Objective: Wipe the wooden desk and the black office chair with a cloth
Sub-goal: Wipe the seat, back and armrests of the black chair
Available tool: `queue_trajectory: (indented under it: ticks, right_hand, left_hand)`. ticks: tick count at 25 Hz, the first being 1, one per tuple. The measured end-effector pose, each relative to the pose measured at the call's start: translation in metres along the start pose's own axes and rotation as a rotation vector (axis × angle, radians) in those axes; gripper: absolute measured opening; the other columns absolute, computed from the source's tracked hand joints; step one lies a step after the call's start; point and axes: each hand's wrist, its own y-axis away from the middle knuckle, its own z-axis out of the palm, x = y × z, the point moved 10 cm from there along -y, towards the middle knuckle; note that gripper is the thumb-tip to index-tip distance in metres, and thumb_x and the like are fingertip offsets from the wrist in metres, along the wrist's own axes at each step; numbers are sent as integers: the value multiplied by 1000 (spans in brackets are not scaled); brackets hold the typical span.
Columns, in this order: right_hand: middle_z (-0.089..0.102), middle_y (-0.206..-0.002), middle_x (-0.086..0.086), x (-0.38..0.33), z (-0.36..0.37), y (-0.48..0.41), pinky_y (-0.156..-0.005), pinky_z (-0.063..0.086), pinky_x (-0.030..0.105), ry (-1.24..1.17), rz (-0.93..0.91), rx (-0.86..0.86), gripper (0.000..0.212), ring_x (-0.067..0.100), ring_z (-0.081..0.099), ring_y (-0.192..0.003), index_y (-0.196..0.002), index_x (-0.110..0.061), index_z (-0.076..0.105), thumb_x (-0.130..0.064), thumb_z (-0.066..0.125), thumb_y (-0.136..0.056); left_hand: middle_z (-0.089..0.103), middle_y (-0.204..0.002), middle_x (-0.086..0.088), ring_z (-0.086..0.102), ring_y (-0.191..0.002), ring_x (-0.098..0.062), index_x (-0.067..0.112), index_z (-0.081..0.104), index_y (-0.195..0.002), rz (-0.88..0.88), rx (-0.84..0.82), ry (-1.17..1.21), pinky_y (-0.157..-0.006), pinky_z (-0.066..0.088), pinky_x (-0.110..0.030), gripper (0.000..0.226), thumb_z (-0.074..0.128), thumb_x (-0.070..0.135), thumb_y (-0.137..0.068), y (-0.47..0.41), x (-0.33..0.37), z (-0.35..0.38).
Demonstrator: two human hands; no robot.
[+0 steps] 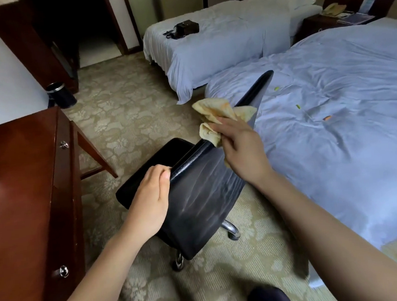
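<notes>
The black office chair (201, 197) stands in the middle with its backrest towards me. My left hand (150, 199) grips the top edge of the backrest near its left corner, fingers curled over it. My right hand (237, 147) holds a crumpled yellow cloth (216, 115) against the top edge of the backrest, further right. Along the left side stands the reddish wooden desk (17, 188), with two drawer knobs on its front.
A bed with a pale blue cover (345, 127) lies close to the chair on the right, a second bed (220, 44) behind it with a black bag on it. A black waste bin (61, 94) stands by the wall. Patterned carpet (130, 108) surrounds the chair.
</notes>
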Motion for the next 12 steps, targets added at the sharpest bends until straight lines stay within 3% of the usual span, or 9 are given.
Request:
queue_trajectory:
  ticks: [3, 6, 10, 12]
  right_hand:
    - [53, -135, 10, 3, -2, -4, -114, 22, 25, -13, -92, -85, 42, 28, 39, -135, -125, -11, 61, 6, 50, -88]
    - [50, -139, 10, 13, -10, -9, -113, 16, 22, -39, -205, -182, 44, 28, 32, -138, -130, -12, 56, 6, 50, -90]
    - [43, -145, 6, 33, -18, -22, -113, 14, 19, -40, -358, -344, 50, 26, 24, -142, -136, -14, 50, 8, 46, -92]
    - [40, -147, 3, 42, -21, -30, -112, 15, 19, -30, -401, -398, 51, 23, 22, -142, -138, -18, 47, 6, 44, -93]
  left_hand:
    - [49, -94, 6, 46, -87, -10, 16, 49, -101, -102, 75, -87, -74, 28, -19, 26, 24, 20, -102, -5, -2, 1]
    - [50, -82, 4, 50, -83, -20, 15, 49, -91, -178, 180, -166, -73, 31, -31, 28, 25, 25, -102, -12, 13, 6]
    - [62, -109, -10, 53, -112, -32, 14, 58, -104, -352, 224, -224, -95, 37, -42, 41, 25, 38, -102, -17, 31, 18]
    - [60, -103, -5, 54, -108, -33, 24, 53, -94, -420, 170, -293, -91, 39, -44, 39, 21, 45, -100, -25, 41, 23]
